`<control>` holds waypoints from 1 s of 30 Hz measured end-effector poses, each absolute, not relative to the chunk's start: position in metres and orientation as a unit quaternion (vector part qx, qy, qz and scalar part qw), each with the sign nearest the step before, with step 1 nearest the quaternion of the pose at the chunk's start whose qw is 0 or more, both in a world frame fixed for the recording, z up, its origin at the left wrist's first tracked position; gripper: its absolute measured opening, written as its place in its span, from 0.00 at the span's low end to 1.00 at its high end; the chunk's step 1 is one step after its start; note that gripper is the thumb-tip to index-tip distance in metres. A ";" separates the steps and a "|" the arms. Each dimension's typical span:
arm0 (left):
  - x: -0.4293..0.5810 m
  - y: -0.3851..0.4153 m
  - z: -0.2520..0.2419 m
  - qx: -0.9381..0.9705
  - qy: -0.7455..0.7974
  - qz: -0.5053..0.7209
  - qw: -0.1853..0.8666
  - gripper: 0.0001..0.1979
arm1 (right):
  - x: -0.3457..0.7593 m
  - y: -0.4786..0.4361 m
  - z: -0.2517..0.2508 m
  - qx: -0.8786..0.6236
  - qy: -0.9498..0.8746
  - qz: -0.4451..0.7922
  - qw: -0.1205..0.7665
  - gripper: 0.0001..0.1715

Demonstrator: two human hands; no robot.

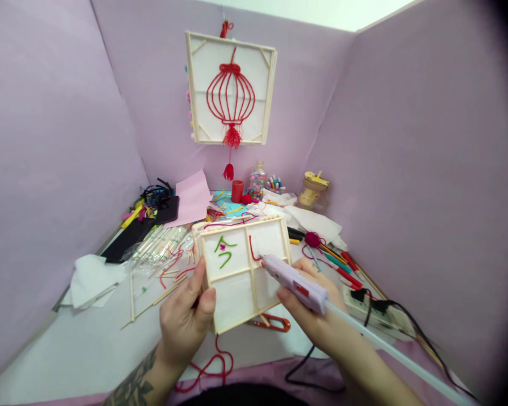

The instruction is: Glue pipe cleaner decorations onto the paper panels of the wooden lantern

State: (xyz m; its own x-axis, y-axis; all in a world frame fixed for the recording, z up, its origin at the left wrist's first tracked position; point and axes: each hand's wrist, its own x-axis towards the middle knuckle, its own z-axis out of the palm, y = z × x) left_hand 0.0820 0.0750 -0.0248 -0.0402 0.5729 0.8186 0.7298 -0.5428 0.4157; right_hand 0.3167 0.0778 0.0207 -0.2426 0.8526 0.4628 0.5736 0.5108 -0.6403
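My left hand [186, 310] grips the left edge of a wooden-framed white panel [232, 299], thumb in front. Thin sticks divide the panel into four panes. Green yarn strokes [225, 252] with a small magenta piece lie in the upper left pane, and a red yarn stroke [251, 248] is in the upper right. My right hand [311, 304] is closed around a lilac glue gun [296, 282], a long clear glue stick trailing from its back. Its tip is at the lower end of the red stroke.
A framed red lantern picture [231, 93] hangs above the table. Behind the panel are a red cup [237, 191] and a bead jar [257, 183]. Sticks lie left, red yarn [211, 369] below, an orange cutter [275, 323] beneath, a power strip [376, 313] right.
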 end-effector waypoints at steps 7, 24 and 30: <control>0.083 0.075 -0.022 -0.689 -0.469 -0.548 0.073 0.26 | 0.317 0.076 0.022 -0.460 -0.775 0.169 0.399 0.14; 0.083 0.076 -0.023 -0.689 -0.462 -0.553 0.075 0.25 | 0.321 0.075 0.017 -0.466 -0.776 0.169 0.391 0.14; 0.081 0.075 -0.025 -0.690 -0.465 -0.550 0.074 0.24 | 0.320 0.075 0.017 -0.475 -0.771 0.175 0.386 0.16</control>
